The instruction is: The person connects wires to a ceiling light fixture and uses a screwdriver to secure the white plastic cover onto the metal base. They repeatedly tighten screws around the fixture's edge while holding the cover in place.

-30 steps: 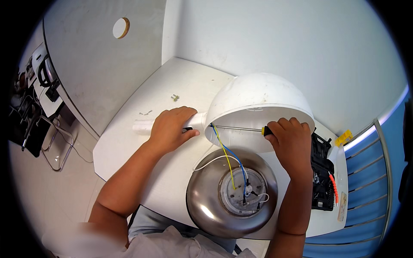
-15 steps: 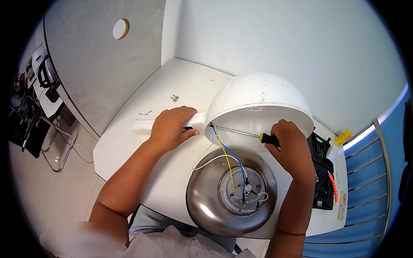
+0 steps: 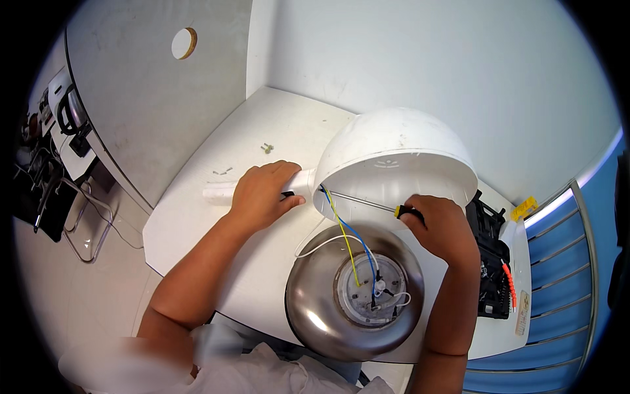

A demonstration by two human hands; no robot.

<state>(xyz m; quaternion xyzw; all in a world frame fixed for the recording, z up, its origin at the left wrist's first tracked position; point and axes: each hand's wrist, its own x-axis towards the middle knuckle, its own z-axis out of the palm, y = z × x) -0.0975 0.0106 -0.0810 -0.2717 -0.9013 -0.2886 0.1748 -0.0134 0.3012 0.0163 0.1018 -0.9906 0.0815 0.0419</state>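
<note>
Driving a screwdriver (image 3: 367, 201) into the white dome shade (image 3: 400, 151).
My right hand (image 3: 440, 226) is wrapped tight on its handle (shaft lying crosswise, tip toward the left hand); my left hand (image 3: 262, 190) is clenched around the white tube (image 3: 220, 193).

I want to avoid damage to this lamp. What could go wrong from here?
1. The screwdriver shaft reaches into the white dome shade right beside the yellow and blue wires; a slip might nick their insulation.
2. The left hand alone steadies the white tube, so the shade could perhaps roll.
3. The small screws lie loose on the table and might get lost.
</note>
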